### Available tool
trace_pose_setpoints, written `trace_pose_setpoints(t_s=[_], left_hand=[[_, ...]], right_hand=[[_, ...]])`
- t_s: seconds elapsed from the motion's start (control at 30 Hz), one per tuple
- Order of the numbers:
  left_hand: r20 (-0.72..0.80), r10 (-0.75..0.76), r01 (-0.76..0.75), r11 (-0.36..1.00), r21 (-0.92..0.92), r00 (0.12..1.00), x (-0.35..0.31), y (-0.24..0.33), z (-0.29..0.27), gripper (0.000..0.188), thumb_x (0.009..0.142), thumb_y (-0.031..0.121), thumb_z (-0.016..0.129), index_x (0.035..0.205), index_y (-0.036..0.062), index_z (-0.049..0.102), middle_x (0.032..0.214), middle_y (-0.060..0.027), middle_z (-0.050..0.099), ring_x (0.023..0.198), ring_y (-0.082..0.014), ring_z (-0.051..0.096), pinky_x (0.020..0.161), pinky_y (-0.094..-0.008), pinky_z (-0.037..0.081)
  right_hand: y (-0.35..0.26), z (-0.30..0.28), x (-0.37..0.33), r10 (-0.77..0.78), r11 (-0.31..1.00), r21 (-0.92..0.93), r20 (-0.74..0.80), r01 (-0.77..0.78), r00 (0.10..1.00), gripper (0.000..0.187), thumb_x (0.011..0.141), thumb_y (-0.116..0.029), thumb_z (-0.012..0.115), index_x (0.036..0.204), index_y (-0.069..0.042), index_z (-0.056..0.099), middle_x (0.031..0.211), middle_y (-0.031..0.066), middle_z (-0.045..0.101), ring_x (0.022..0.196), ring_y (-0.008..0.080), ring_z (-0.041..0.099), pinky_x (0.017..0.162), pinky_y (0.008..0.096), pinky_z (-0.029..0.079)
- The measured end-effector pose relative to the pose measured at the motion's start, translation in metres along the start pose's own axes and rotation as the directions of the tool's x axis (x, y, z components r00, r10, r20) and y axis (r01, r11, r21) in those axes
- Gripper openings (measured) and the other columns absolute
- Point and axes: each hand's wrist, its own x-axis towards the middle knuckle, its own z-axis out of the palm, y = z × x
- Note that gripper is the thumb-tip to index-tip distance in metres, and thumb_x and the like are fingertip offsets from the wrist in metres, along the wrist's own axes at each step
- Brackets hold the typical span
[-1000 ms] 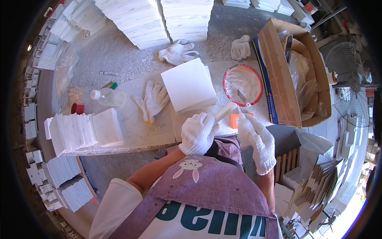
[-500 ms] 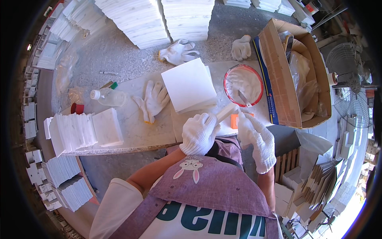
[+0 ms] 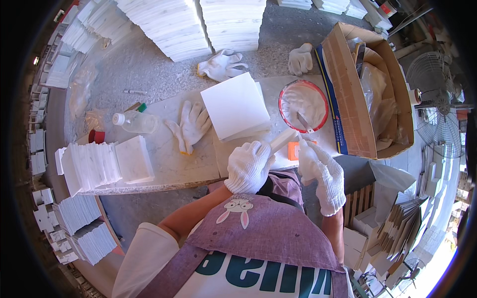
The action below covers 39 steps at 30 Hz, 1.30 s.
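Note:
My left hand (image 3: 250,166), in a white knitted glove, is closed on a white tile (image 3: 282,141) seen nearly edge-on. Close to the tile's far end is my right hand (image 3: 323,176), also gloved, its fingers bent together around something small and pale that I cannot make out. An orange block-shaped object (image 3: 293,151) shows between the hands at the table's near edge. Just beyond them lies a small stack of square white tiles (image 3: 235,106). To the right of it stands a red-rimmed tub (image 3: 282,115) of white paste with a putty knife (image 3: 302,120) in it.
A cardboard box (image 3: 348,89) with plastic bags stands on the right, a fan (image 3: 437,104) beyond it. Loose gloves (image 3: 191,124), a clear bottle (image 3: 139,121) and a row of upright tiles (image 3: 94,161) occupy the table's left. Tall tile stacks (image 3: 169,27) rise at the back.
My right hand has shifted very slightly to the right beside the tile. My left hand and the tile look the same.

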Motion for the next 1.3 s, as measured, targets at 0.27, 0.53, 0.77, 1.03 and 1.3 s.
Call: trace_pose_setpoints(t_s=[0.27,0.53,0.77,1.03,1.3], left_hand=[[0.002,-0.026,0.026,1.000,-0.003,1.000,0.001,0.000,0.001,0.026,0.081,0.023,0.072,0.099,0.0096,0.058,0.076,-0.0075,0.055,0.068,-0.0293,0.059,0.056,-0.0430,0.045],[0.038,-0.161,0.164,0.939,-0.303,0.986,0.016,-0.028,-0.003,0.018,0.085,0.023,0.067,0.094,0.0096,0.059,0.088,-0.0097,0.060,0.075,-0.0339,0.062,0.065,-0.0430,0.051],[0.507,-0.193,0.505,0.621,-0.600,0.840,0.046,-0.107,-0.032,0.029,0.093,0.019,0.062,0.110,-0.0050,0.062,0.102,-0.0074,0.065,0.096,-0.0126,0.059,0.088,-0.0277,0.047],[0.745,-0.128,0.661,0.576,-0.482,0.655,0.093,-0.106,-0.078,0.034,0.089,0.020,0.067,0.113,-0.0041,0.063,0.097,-0.0037,0.065,0.093,-0.0099,0.055,0.085,-0.0262,0.044],[0.776,-0.130,0.733,0.453,-0.507,0.617,0.081,-0.103,-0.067,0.043,0.087,0.012,0.068,0.124,-0.0062,0.058,0.109,-0.0027,0.064,0.100,-0.0095,0.057,0.089,-0.0255,0.046]], right_hand=[[0.003,-0.005,-0.004,-0.019,0.995,0.098,0.003,0.019,1.000,0.070,0.090,-0.054,0.057,0.132,0.003,0.054,0.081,0.0060,0.063,0.064,0.0116,0.057,0.060,0.0242,0.046],[0.037,-0.033,-0.005,0.116,0.838,0.542,-0.055,-0.068,0.992,0.068,0.088,-0.043,0.069,0.136,-0.001,0.045,0.109,0.0067,0.058,0.098,0.0186,0.058,0.087,0.0373,0.051],[0.108,-0.073,0.027,0.119,0.977,0.205,-0.325,-0.054,0.938,0.051,0.089,-0.028,0.067,0.130,-0.002,0.052,0.120,0.0066,0.057,0.109,0.0190,0.056,0.097,0.0339,0.044],[0.132,-0.057,0.060,0.020,0.933,-0.293,-0.539,-0.209,0.842,0.035,0.085,-0.020,0.064,0.119,-0.009,0.063,0.110,0.0129,0.066,0.101,0.0258,0.063,0.088,0.0352,0.048],[0.151,-0.056,0.063,-0.110,0.884,-0.428,-0.580,-0.188,0.807,0.042,0.086,-0.020,0.066,0.126,-0.010,0.061,0.116,0.0158,0.066,0.102,0.0297,0.066,0.090,0.0369,0.050]])
